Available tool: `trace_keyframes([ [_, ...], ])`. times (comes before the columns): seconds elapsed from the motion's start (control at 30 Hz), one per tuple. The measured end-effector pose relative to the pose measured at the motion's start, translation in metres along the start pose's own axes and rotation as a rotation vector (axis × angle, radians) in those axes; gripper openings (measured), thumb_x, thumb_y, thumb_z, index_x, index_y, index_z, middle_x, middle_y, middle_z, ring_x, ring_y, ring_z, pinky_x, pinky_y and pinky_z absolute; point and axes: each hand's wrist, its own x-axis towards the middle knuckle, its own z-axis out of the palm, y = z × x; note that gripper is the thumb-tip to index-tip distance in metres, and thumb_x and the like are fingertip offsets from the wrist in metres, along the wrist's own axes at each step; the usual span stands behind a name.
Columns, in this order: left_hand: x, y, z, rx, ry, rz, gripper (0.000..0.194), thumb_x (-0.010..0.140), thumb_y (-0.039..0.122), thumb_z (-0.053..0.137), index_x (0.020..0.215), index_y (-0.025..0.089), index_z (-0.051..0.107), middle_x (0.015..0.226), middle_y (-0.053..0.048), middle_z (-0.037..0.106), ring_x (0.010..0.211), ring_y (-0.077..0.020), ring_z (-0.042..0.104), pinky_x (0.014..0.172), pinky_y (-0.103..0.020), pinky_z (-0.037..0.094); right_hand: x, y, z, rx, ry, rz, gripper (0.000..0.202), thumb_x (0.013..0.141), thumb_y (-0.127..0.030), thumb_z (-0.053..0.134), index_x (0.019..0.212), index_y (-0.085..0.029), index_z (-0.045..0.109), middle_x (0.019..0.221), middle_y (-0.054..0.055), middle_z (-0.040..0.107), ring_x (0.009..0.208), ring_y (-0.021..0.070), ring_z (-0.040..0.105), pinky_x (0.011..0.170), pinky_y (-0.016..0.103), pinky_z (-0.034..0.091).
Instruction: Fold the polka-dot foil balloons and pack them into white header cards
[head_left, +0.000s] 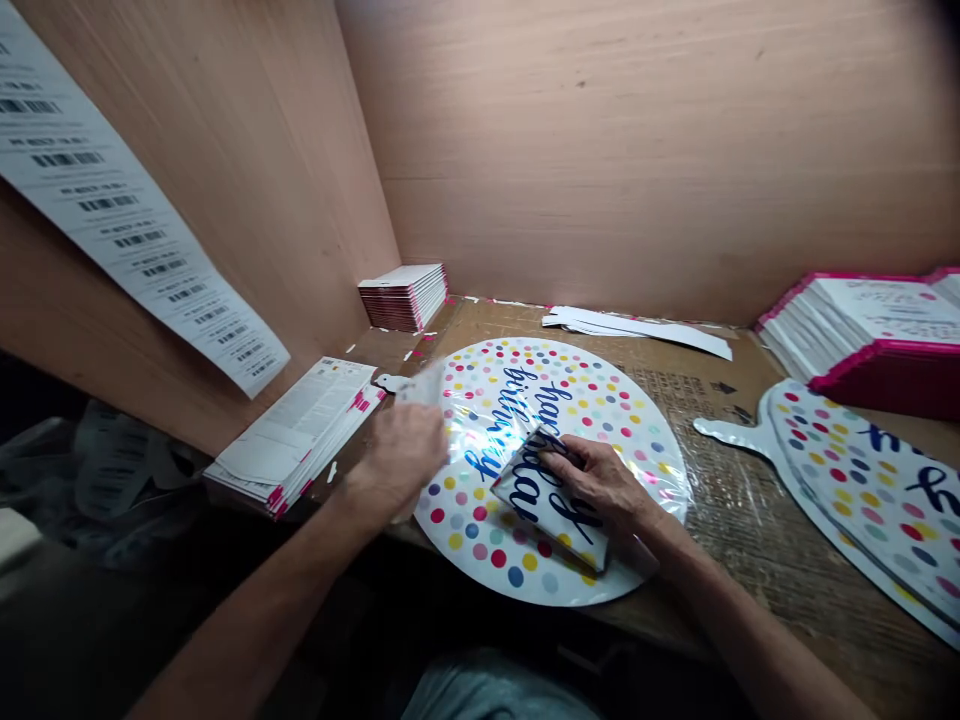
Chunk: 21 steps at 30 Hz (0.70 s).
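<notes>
A round white foil balloon (480, 540) with coloured dots and blue "happy birthday" lettering lies flat on the cardboard-covered table. Over its lower middle is a folded piece (562, 520) of the same dotted foil, and my right hand (600, 480) pinches its upper edge between thumb and fingers. My left hand (411, 450), blurred by motion, is at the balloon's left edge. Its fingers are curled, and a pale, see-through thing (421, 388) shows at their tips, too smeared to name.
White printed cards (300, 425) lie at left, below a hanging barcode label strip (142, 215). Behind are a small card stack (405, 298) and white paper strips (637, 330). At right are more dotted balloons (862, 490) and pink-edged cards (870, 320). Wooden panels rise left and behind.
</notes>
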Motion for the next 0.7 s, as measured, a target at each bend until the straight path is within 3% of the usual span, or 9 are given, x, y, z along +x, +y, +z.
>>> trace_keyframes([
  [0.07, 0.001, 0.034, 0.009, 0.038, -0.107, 0.092, 0.034, 0.089, 0.033, 0.051, 0.086, 0.010, 0.074, 0.087, -0.022, 0.072, 0.092, -0.0386, 0.069, 0.079, -0.045, 0.051, -0.013, 0.013, -0.014, -0.023, 0.059, 0.053, 0.039, 0.087, -0.055, 0.055, 0.073, -0.019, 0.058, 0.060, -0.002, 0.052, 0.055, 0.0122, 0.044, 0.047, 0.023, 0.034],
  [0.13, 0.003, 0.044, 0.019, 0.066, -0.175, 0.135, 0.047, 0.095, 0.043, 0.041, 0.088, 0.011, 0.074, 0.089, -0.021, 0.072, 0.093, -0.0366, 0.069, 0.079, -0.044, 0.051, -0.027, 0.023, -0.027, -0.037, 0.124, 0.096, 0.041, 0.086, -0.057, 0.056, 0.073, -0.018, 0.059, 0.063, -0.001, 0.054, 0.058, 0.0135, 0.047, 0.049, 0.023, 0.037],
  [0.23, 0.003, 0.022, 0.037, 0.002, -0.137, 0.211, 0.044, 0.097, 0.047, 0.041, 0.094, 0.015, 0.071, 0.097, -0.015, 0.073, 0.096, -0.0304, 0.068, 0.086, -0.041, 0.051, -0.043, 0.021, -0.033, -0.005, 0.163, 0.134, 0.043, 0.086, -0.059, 0.055, 0.076, -0.018, 0.061, 0.065, 0.000, 0.055, 0.058, 0.0135, 0.048, 0.050, 0.024, 0.037],
  [0.33, 0.000, -0.011, 0.058, -0.060, -0.071, 0.490, 0.036, 0.091, 0.048, 0.055, 0.105, 0.017, 0.066, 0.114, -0.012, 0.069, 0.110, -0.0271, 0.062, 0.095, -0.038, 0.049, -0.039, 0.002, -0.020, -0.012, 0.084, 0.092, 0.041, 0.089, -0.056, 0.052, 0.079, -0.018, 0.061, 0.064, -0.001, 0.054, 0.057, 0.0126, 0.046, 0.050, 0.023, 0.034],
  [0.4, -0.005, -0.019, 0.069, -0.017, -0.021, 0.581, 0.039, 0.089, 0.046, 0.057, 0.111, 0.014, 0.063, 0.123, -0.015, 0.064, 0.119, -0.0290, 0.056, 0.101, -0.040, 0.047, -0.026, -0.009, -0.004, -0.131, 0.027, 0.019, 0.033, 0.092, -0.048, 0.050, 0.081, -0.018, 0.061, 0.068, 0.000, 0.057, 0.061, 0.0134, 0.048, 0.055, 0.024, 0.035],
  [0.47, -0.010, -0.014, 0.075, 0.061, 0.019, 0.558, 0.039, 0.090, 0.040, 0.056, 0.115, 0.011, 0.062, 0.126, -0.018, 0.061, 0.123, -0.0310, 0.053, 0.103, -0.042, 0.046, -0.012, -0.014, 0.011, -0.343, -0.005, -0.033, 0.027, 0.094, -0.040, 0.049, 0.083, -0.019, 0.061, 0.072, 0.002, 0.060, 0.066, 0.0146, 0.051, 0.059, 0.025, 0.034],
  [0.6, -0.012, 0.008, 0.070, 0.206, -0.058, 0.535, 0.033, 0.092, 0.032, 0.051, 0.105, 0.005, 0.065, 0.111, -0.021, 0.064, 0.110, -0.0328, 0.060, 0.084, -0.041, 0.054, 0.004, -0.012, 0.026, -0.644, -0.077, -0.032, 0.023, 0.095, -0.037, 0.049, 0.087, -0.020, 0.062, 0.080, 0.004, 0.065, 0.073, 0.0171, 0.056, 0.064, 0.027, 0.035],
  [0.7, -0.008, 0.014, 0.065, 0.283, -0.141, 0.567, 0.021, 0.089, 0.018, 0.049, 0.091, 0.006, 0.066, 0.093, -0.019, 0.066, 0.088, -0.0298, 0.066, 0.064, -0.035, 0.053, 0.005, -0.015, 0.025, -0.646, -0.010, -0.032, 0.026, 0.094, -0.036, 0.051, 0.112, -0.018, 0.059, 0.104, 0.009, 0.066, 0.090, 0.0209, 0.060, 0.072, 0.028, 0.041],
])
